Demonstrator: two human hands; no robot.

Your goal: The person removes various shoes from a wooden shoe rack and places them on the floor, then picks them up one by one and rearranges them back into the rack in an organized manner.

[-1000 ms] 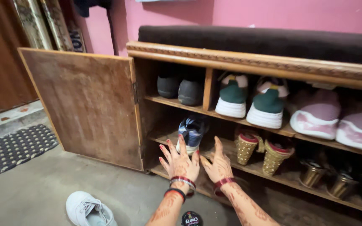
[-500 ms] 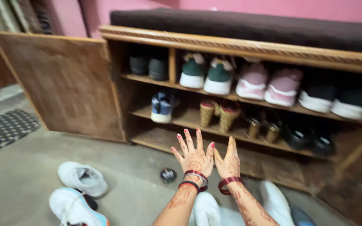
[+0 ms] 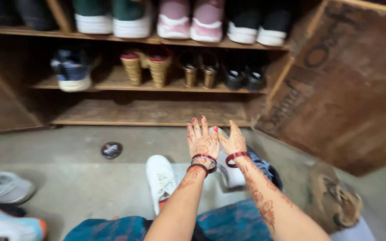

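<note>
Both hands are held out side by side in front of the wooden shoe rack (image 3: 157, 120), empty, touching nothing. The left hand (image 3: 203, 142) has its fingers spread and pointing up, red-painted nails showing, brown patterned dye across its back; two bangles (one dark, one red and silvery) ring its wrist. The right hand (image 3: 234, 140) is just beside it, fingers straight and closer together, with one red bangle (image 3: 237, 157) at the wrist.

The nearest things lie on the grey concrete floor (image 3: 77, 178) below the hands, in front of the rack: a smooth white shoe (image 3: 161, 178) under the left forearm, and a second white shoe (image 3: 233, 175) partly hidden behind the right wrist. A small round dark tin (image 3: 111, 150) lies left of them, nearer the rack's bottom edge.

The rack is rough, worn brown wood, its bottom shelf bare. On the middle shelf stand one blue and white sneaker (image 3: 71, 71), two woven straw-coloured wedge heels (image 3: 146, 67), two metallic heels (image 3: 199, 71) and two glossy black shoes (image 3: 244, 76). The top shelf holds pink sneakers (image 3: 192, 20) among others, blurred. Right of the rack hangs its open wooden door (image 3: 354, 89); two pale sneakers (image 3: 3, 203) lie far left.
</note>
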